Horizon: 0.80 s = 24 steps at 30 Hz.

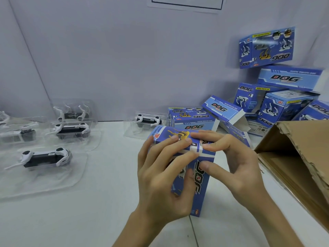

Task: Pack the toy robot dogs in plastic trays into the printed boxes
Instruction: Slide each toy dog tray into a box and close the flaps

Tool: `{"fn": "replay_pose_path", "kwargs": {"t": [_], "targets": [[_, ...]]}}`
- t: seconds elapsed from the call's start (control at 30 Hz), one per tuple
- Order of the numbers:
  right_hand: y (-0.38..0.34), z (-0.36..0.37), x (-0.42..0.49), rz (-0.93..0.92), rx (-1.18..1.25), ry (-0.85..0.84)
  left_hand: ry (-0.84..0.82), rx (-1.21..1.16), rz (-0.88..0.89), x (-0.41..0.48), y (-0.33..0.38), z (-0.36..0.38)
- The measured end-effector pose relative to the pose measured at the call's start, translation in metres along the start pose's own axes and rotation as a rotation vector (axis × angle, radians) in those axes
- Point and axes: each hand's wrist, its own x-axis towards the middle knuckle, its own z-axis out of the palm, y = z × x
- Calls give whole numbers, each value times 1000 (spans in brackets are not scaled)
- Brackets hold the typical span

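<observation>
Packing line: a person's left hand and right hand hold a blue printed box upright at the middle of a white tabletop. The left hand's fingers curl over the box's upper end, and its thumb presses on the front face that bears the word "DOG". The right hand's fingers lie along the same upper edge while its thumb pinches from the front. To the left, well apart from the hands, several black-and-white toy robot dogs lie in clear plastic trays spread over the tabletop. One more dog in a tray sits just behind the held box, against the pale wall. At the right, a loose pile of matching boxes leans against the wall, one of them with an end flap open. An open brown cardboard carton lies on its side at the right edge, near the right hand
</observation>
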Motion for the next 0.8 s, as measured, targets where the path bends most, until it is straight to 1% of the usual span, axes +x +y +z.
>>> {"fn": "replay_pose_path", "kwargs": {"t": [0.57,0.73,0.8], "targets": [[-3,-4,3,33,15,-38,5,-51,39,4,-7,-4],[-3,-5,1,63,37,-51,23,-102,-2,3,-5,-5],[-2,-5,1,59,36,-50,16,-93,8,4,-5,-5]]}}
